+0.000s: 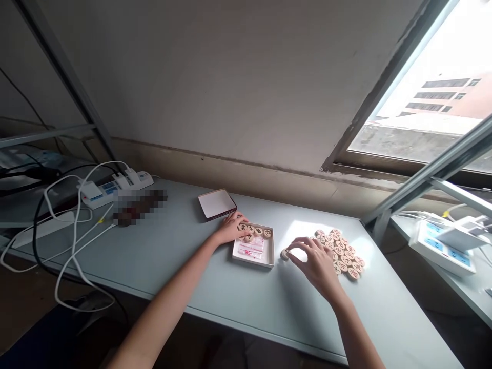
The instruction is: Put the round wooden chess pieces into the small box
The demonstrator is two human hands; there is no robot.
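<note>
Head view: left hand [231, 228] draped over box [252, 263] at ten o'clock, grip unclear; right hand [315, 261], box's three o'clock, pinching disc [284, 255].

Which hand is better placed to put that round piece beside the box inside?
Probably the right hand: it seems to be pinching the round piece, just right of the open box. The left hand is across the box, by the pieces inside.
</note>
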